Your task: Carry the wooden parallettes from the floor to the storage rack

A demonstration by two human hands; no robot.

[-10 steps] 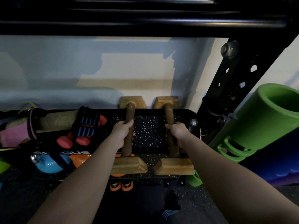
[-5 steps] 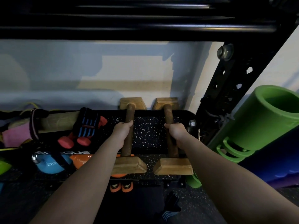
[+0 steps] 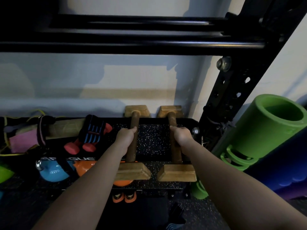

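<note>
In the head view, the task looks close to finished. Both wooden parallettes sit in the lower centre of the frame over the speckled black shelf (image 3: 154,138) of the storage rack (image 3: 235,90), no longer down on the floor. The left parallette (image 3: 132,146) and the right parallette (image 3: 174,143) lie side by side, a little apart, roughly parallel. Their far blocks sit against the pale wall at the back edge of the shelf and their near blocks reach its front edge. Whether the blocks already bear fully on the shelf or hang just above it cannot be told from this angle.

The left hand (image 3: 126,138) is wrapped closed round the dowel of the left parallette near its middle. The right hand (image 3: 181,137) is closed the same way round the dowel of the right one. Neither grip has loosened, so what is left, by this judgement, is to settle the pair down if needed, let go and draw the arms back.

Each parallette's long axis runs along its dowel, from the bottom of the frame up toward the wall, front to back across the shelf. The two lean slightly toward each other at the far end. The blocks lie crosswise to the dowels, flat sides down.

Left of the pair, a red dumbbell (image 3: 78,146) and a blue kettlebell (image 3: 51,171) crowd the rack; a green rolled mat (image 3: 265,130) stands at the right
</note>
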